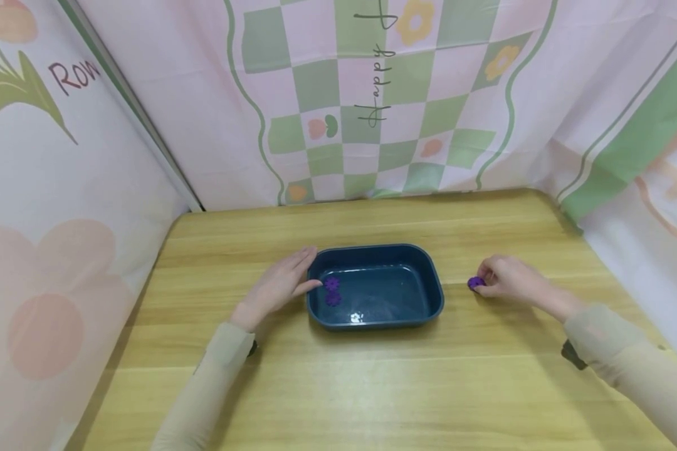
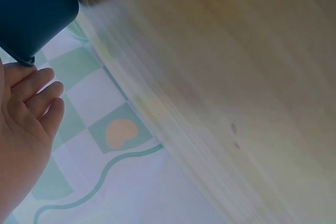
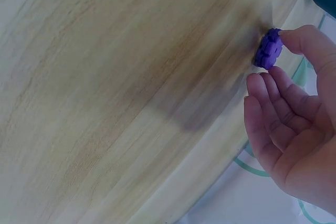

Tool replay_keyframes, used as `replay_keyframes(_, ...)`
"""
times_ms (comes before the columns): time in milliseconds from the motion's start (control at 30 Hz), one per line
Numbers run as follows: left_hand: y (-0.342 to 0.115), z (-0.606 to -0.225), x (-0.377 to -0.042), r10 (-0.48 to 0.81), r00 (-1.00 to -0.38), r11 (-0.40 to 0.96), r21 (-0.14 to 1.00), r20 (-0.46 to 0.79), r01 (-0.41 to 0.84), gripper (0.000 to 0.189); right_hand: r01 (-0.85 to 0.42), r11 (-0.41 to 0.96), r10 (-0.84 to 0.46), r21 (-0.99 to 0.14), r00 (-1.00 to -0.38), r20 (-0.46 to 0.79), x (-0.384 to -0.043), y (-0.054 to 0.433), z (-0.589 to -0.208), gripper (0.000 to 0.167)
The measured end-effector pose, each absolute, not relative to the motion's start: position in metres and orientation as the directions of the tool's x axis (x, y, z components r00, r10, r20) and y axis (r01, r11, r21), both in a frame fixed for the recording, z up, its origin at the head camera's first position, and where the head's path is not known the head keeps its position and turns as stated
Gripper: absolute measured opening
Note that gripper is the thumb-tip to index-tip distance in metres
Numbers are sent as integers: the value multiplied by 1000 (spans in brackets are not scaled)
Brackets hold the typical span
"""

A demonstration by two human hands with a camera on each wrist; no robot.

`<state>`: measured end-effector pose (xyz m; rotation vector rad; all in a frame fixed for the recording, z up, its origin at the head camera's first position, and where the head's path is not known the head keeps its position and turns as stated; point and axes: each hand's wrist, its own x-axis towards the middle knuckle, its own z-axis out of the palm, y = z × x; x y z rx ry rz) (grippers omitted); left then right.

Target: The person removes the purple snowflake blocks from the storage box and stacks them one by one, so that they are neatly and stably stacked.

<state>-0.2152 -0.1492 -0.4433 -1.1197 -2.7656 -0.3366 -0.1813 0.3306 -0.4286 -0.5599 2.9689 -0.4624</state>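
Right grip (image 1: 510, 279) pinches purple piece (image 1: 475, 284); tabletop (image 1: 456, 299) gap to tray rim (image 1: 441, 293).

Tray (image 1: 380, 291): looks like plastic, smooth, glossy inside, with bright reflections on its floor
Loose purple pieces (image 1: 332, 284): plastic-looking, fairly matt
Pinched purple piece (image 3: 269, 49): plastic-looking, matt, ridged round the edge
Counter (image 1: 338, 388): wood-grained, smooth, softly sheened
Printed hangings (image 1: 367, 94): cloth-like, matt, lightly creased
Sleeves (image 1: 617, 344): soft matt cloth
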Motion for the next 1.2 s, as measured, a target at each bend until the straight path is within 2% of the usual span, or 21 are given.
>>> replay_keyframes(300,-149,-441,-213,644,-746,719,200,167,666,72,-345,891,-366,-295,-930,-17,-181,332,-429,24)
replay_keyframes(833,-149,-440,-212,650,-736,709,196,191,677,71,-342,886,-363,-312,-932,-10,-182,331,-413,35)
replay_keyframes(1200,-149,-440,-211,649,-730,705,193,215,683,71,-432,858,-433,-277,-899,60,-186,317,-391,29)
